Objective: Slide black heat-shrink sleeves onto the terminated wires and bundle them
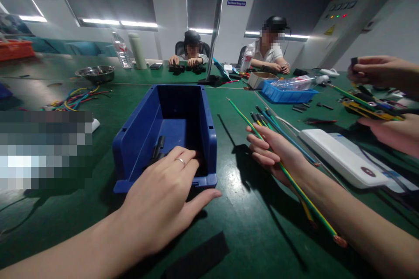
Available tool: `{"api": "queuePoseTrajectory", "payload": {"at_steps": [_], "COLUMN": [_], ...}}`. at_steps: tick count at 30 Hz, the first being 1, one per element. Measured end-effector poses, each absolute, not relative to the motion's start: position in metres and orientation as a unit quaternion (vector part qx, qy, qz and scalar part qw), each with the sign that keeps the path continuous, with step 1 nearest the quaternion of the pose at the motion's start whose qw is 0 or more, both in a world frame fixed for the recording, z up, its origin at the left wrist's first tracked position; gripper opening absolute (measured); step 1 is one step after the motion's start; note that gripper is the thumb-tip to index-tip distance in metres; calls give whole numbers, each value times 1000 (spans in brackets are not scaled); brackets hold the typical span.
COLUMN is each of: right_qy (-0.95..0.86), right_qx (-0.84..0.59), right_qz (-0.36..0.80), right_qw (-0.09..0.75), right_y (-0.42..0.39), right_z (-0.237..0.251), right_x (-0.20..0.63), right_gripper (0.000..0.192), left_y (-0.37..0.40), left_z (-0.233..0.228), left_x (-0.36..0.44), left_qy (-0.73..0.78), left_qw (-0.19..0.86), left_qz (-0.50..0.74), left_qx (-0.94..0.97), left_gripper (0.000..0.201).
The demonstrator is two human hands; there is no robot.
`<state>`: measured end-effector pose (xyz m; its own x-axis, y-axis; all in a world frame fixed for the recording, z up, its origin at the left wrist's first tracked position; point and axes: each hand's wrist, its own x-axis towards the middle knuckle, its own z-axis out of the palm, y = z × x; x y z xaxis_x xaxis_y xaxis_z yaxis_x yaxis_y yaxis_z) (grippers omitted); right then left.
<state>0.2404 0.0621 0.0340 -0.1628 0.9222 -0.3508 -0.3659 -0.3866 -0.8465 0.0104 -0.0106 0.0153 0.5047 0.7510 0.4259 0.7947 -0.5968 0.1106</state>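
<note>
My left hand [170, 183], with a ring on one finger, reaches over the front lip of a dark blue plastic bin [132, 148]. Its thumb sticks out apart from the other fingers, whose tips are hidden inside. Beside them in the bin lie black tube-like pieces [159, 147]. My right hand [266, 148] is closed around a green-and-yellow wire [307, 200], held at a slant over the table, with bare copper at its near end. Several more wires with black ends [262, 117] show just behind those fingers; whether the hand grips them too I cannot tell.
A white power bank-like box [340, 157] lies right of my right hand. Beyond it, another person's hands [379, 69] hold wires. A light blue tray [284, 93] carries a bottle. Loose coloured wires [78, 99] and a metal bowl [95, 74] are at left. Two people sit opposite.
</note>
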Motion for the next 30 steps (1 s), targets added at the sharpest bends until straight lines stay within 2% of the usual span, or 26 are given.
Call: {"api": "queuePoseTrajectory", "payload": {"at_steps": [7, 10, 15, 19, 22, 26, 30], "right_qy": [-317, -318, -327, -372, -404, -472, -527], "right_qx": [-447, -435, -380, -363, -358, -375, -383], "right_qz": [701, 703, 696, 720, 738, 684, 649], "right_qw": [457, 464, 514, 459, 405, 411, 393], "right_y": [61, 62, 63, 58, 52, 44, 34], "right_z": [33, 30, 35, 50, 59, 62, 66], "right_x": [241, 241, 245, 255, 258, 255, 254], "right_gripper": [19, 16, 23, 18, 26, 38, 43], "left_y": [-9, -8, -8, -8, -7, -6, -4], "left_z": [21, 20, 19, 20, 23, 29, 35], "left_x": [9, 9, 9, 10, 10, 10, 12], "left_qy": [-414, -407, -441, -473, -488, -486, -485], "left_qw": [-19, -33, -79, -142, -208, -310, -351], "left_qz": [-380, -426, -442, -466, -498, -543, -557], "left_qx": [-827, -807, -777, -734, -686, -610, -576], "left_gripper": [19, 19, 16, 9, 6, 8, 12]}}
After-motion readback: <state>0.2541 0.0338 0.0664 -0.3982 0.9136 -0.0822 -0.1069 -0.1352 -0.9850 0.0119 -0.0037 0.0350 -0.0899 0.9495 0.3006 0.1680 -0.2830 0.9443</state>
